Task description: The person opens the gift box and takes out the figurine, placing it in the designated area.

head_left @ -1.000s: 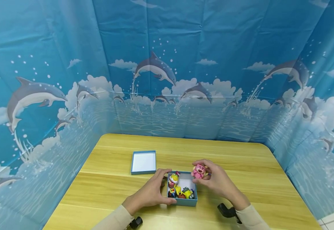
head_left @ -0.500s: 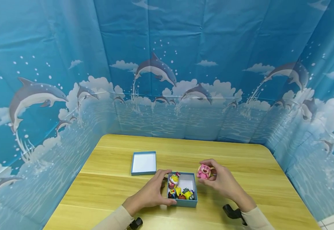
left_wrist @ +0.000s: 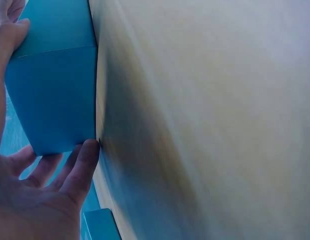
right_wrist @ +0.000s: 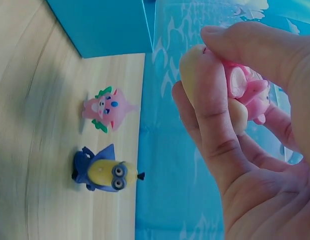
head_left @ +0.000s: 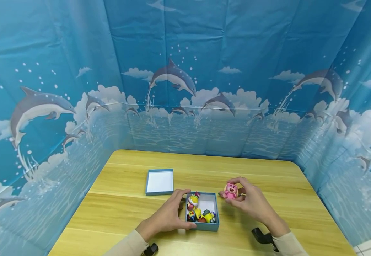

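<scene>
My left hand (head_left: 169, 213) grips a small blue box (head_left: 204, 226), thumb at its near side and fingers at its far side. In the left wrist view the fingers touch the box's outer wall (left_wrist: 54, 100). Several small toy figurines (head_left: 198, 212) lie in the box, mostly along its left and near sides. To the right of the box, my right hand (head_left: 252, 202) holds a pink bear figurine (head_left: 231, 190) above the table, between thumb and fingers. In the right wrist view the fingers (right_wrist: 215, 95) wrap round the bear (right_wrist: 257, 105) and partly hide it.
Below the right hand, a pink figurine with green parts (right_wrist: 110, 110) and a yellow-and-blue minion figurine (right_wrist: 107, 172) stand on the table. A blue box lid with white inside (head_left: 160, 181) lies at the back left of the wooden table (head_left: 115, 185). Dolphin-print curtains (head_left: 185, 135) surround it.
My right hand has moved to the right, away from the box, with the pink bear figurine in it. The left hand and the box have stayed in place.
</scene>
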`<state>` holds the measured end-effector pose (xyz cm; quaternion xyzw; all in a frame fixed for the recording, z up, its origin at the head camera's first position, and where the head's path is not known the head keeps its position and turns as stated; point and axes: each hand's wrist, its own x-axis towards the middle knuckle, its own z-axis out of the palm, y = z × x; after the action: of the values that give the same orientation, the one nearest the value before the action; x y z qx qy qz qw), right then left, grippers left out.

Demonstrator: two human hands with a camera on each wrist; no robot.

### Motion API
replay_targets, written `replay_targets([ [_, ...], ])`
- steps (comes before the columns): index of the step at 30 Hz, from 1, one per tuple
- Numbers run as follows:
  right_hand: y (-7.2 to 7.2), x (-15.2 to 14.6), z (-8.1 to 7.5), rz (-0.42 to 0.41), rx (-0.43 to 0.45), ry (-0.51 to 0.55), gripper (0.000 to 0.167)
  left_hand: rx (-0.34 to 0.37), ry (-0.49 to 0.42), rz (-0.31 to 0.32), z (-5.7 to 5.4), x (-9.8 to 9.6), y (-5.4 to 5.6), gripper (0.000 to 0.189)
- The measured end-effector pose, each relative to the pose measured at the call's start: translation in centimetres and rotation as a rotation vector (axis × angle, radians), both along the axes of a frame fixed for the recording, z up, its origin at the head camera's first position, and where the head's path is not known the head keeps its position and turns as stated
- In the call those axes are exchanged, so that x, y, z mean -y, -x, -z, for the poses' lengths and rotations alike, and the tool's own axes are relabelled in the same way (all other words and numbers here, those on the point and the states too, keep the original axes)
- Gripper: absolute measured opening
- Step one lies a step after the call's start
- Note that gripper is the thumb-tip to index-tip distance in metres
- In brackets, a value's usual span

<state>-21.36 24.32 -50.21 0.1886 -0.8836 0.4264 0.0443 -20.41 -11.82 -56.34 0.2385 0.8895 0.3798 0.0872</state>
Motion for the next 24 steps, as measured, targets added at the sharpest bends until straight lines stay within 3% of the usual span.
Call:
replay_targets([
  [13,0.2,-1.4,0.0,0.045,-0.083,-0.034,0.057,-0.056,0.043,0.012,-0.2,0.0,-0.3,0.125],
  [24,0.3,-2.9,0.0,0.064,-0.134,-0.068,0.058,-0.047,0.058,0.012,-0.3,-0.4,-0.4,0.134],
])
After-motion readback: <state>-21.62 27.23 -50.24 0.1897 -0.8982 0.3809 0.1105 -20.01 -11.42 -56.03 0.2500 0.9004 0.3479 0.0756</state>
